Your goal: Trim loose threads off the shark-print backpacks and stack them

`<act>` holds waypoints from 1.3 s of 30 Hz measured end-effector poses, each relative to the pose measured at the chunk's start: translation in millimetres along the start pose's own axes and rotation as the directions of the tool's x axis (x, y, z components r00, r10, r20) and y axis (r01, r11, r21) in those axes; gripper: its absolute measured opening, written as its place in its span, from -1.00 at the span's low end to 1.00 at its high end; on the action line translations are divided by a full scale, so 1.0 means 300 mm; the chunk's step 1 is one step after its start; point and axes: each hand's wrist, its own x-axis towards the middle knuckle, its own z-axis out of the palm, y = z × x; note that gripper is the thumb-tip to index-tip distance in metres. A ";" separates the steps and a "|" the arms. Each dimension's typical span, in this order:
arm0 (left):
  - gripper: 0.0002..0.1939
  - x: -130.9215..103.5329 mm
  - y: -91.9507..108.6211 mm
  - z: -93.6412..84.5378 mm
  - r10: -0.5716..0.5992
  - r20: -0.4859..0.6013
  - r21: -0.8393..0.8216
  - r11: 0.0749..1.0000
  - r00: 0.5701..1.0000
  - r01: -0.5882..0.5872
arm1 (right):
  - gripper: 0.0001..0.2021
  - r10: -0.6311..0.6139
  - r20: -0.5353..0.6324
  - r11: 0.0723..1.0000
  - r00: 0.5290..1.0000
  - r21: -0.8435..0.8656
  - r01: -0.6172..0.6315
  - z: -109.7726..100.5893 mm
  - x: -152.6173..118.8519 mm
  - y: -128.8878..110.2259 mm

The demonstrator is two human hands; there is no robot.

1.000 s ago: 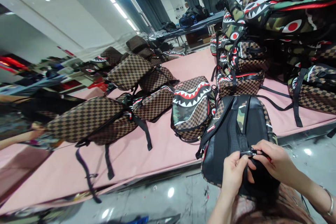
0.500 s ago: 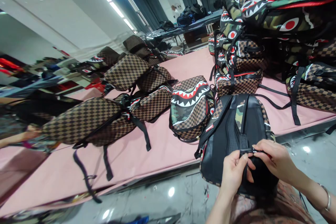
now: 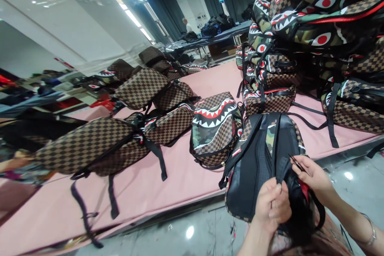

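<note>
The black-backed backpack (image 3: 241, 190) lies with its straps up, at the edge of the pink table (image 3: 186, 180), close to the person. The left hand (image 3: 273, 206) has its fingers curled shut on a black strap (image 3: 282, 168). The right hand (image 3: 313, 174) has its thumb and fingers closed on a thin, pointy tool (image 3: 297, 163). A shark-mouth bag (image 3: 214, 132) sits just beside the backpack. A big pile of bags (image 3: 318, 34) is behind. What is inside the bags is hidden, so I cannot tell.
</note>
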 end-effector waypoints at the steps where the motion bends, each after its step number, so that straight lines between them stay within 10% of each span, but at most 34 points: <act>1: -0.79 0.003 -0.007 0.002 -0.075 0.046 -0.026 0.997 0.996 0.076 | -0.66 0.071 0.032 0.995 0.997 0.066 -0.073 0.010 0.003 0.002; 3: -0.76 0.011 -0.025 0.009 -0.158 0.059 0.014 0.987 0.986 0.158 | -0.64 0.199 0.087 0.967 0.976 0.147 -0.210 0.030 0.008 0.001; 6: -0.65 0.021 -0.048 0.015 0.042 -0.134 0.207 0.978 0.990 -0.013 | -0.60 0.269 0.034 0.944 0.962 0.187 -0.271 0.044 0.018 -0.003; 9: -0.60 0.020 -0.052 0.009 0.312 -0.332 0.461 0.877 0.890 -0.135 | -0.62 0.192 -0.046 0.980 0.980 0.055 -0.189 0.044 0.029 -0.002; 14: -0.71 -0.007 -0.022 0.004 0.363 -0.440 0.514 0.852 0.822 -0.101 | -0.79 -0.064 -0.085 0.948 0.994 -0.317 0.034 0.027 0.013 0.002; 23: -0.70 -0.016 0.001 0.027 0.408 -0.453 0.550 0.827 0.793 -0.111 | -0.80 -0.470 0.293 0.446 0.833 -0.735 0.510 -0.064 -0.028 -0.015; 35: -0.71 -0.009 -0.015 0.011 0.382 -0.407 0.623 0.780 0.830 -0.053 | -0.77 -0.404 0.389 0.482 0.828 -0.679 0.554 -0.081 -0.012 -0.025; 39: -0.74 -0.012 -0.005 0.000 0.374 -0.385 0.618 0.783 0.844 -0.065 | -0.81 -0.391 0.355 0.624 0.849 -0.576 0.528 -0.088 -0.021 -0.038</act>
